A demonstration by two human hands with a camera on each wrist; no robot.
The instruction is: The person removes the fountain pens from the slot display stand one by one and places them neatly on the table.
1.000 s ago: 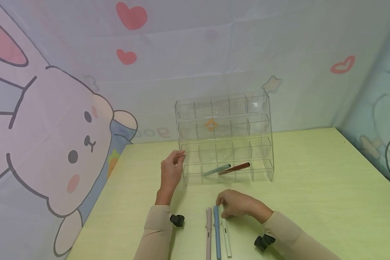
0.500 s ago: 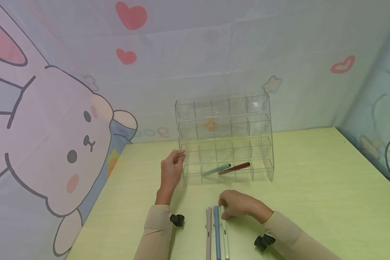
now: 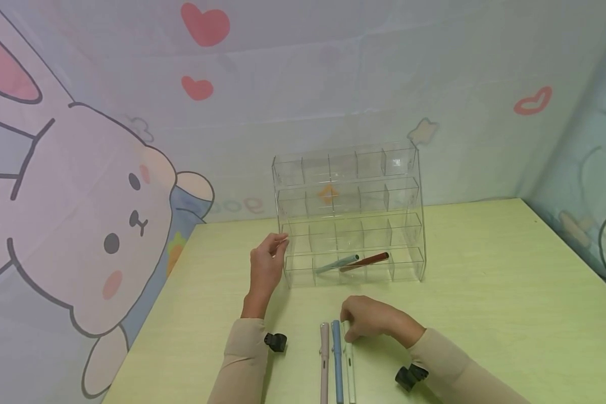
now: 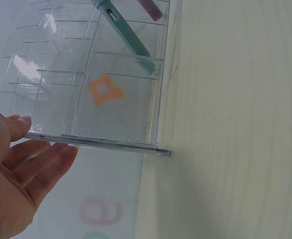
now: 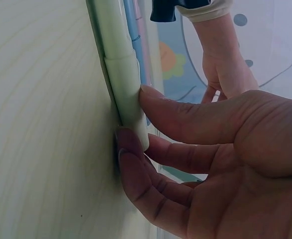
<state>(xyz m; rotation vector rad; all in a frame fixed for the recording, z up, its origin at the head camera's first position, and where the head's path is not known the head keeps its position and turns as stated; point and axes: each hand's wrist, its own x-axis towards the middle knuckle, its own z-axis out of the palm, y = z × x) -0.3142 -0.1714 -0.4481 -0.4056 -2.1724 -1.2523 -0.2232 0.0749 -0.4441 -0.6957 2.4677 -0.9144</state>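
A clear acrylic pen rack (image 3: 406, 273) with stepped rows of compartments stands at the back of the table. My left hand (image 3: 265, 269) holds its left side panel (image 4: 96, 143), thumb on the inner face and fingers outside. Closer to me, my right hand (image 3: 371, 318) pinches the far, capped end of a pale green pen (image 5: 122, 79) between thumb and fingers; the pen lies along the table. Left of it lie a blue pen (image 3: 338, 362) and a pinkish-grey pen (image 3: 325, 359), roughly parallel. The fingers hide the pale pen's tip in the head view.
In the rack's lowest row lean a teal pen (image 3: 336, 264) and a dark red pen (image 3: 365, 262). Behind the table (image 3: 485, 269) hangs a printed cloth (image 3: 308, 84) with hearts and a rabbit. Small black cameras (image 3: 276, 342) sit on both sleeves.
My right hand has shifted slightly right. The pale green pen has slid a little towards me and straightened beside the blue one. My left hand stays on the rack.
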